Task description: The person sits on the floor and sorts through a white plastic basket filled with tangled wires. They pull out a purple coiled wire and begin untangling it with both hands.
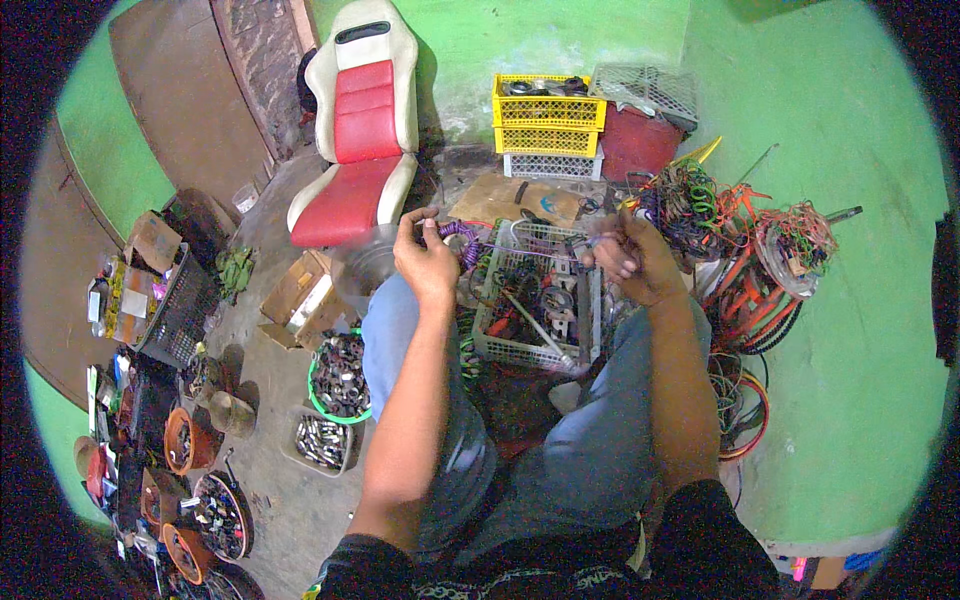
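A purple coiled cable (466,244) hangs at the fingers of my left hand (426,255), which is raised above my left knee. From the coil a thin purple strand (525,251) runs straight across to my right hand (622,251), whose fingers are pinched around its far end. That hand is partly blurred, so the strand's tip cannot be made out. Below the strand, between my knees, stands a white plastic crate (491,351) with metal parts, a pale rod (536,324) and other small hardware inside.
Bundles of coloured wires (694,202) and a wire-topped container (795,259) stand at right. Yellow crates (551,112) and a red-and-white car seat (367,142) are behind. At left are a cardboard box (304,296), a green-rimmed basket (315,390) and a tub of metal pieces (346,465).
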`<state>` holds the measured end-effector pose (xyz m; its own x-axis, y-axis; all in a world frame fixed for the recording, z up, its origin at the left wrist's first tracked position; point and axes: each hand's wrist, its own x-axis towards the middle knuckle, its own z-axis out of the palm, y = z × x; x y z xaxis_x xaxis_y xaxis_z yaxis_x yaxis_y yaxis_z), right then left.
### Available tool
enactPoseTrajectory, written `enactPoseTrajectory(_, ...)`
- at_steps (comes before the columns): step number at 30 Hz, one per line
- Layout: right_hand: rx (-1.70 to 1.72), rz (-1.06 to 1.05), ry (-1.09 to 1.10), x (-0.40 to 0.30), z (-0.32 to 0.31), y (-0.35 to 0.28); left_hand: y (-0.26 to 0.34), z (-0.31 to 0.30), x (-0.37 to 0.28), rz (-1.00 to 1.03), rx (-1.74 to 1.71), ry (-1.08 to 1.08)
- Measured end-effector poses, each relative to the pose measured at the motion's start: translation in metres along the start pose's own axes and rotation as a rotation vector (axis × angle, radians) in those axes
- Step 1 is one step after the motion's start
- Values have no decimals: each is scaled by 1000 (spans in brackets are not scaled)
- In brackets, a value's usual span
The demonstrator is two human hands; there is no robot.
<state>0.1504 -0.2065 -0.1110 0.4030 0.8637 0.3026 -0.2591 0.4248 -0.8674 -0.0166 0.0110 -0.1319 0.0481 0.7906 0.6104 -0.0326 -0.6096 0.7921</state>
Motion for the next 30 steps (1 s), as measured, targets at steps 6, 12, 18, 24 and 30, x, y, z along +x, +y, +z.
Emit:
enactPoseTrajectory(6, -354, 93, 145, -2, -9, -9, -13, -2, 5, 2, 36, 62)
enactPoseTrajectory(12, 481, -242, 375, 12, -10, -4, -19, 1, 4, -36, -43, 58)
enactPoseTrajectory(18, 648, -278, 285, 18, -22, -1, -29, 10, 2, -65, -86, 75)
enactPoseTrajectory(24, 276, -131, 113, 13, -36, 0, -16, 6, 7, -85, -139, 138)
enactPoseTrajectory(30, -985, 260, -296, 0, -1, -9, -24, -3, 13, -74, -106, 151)
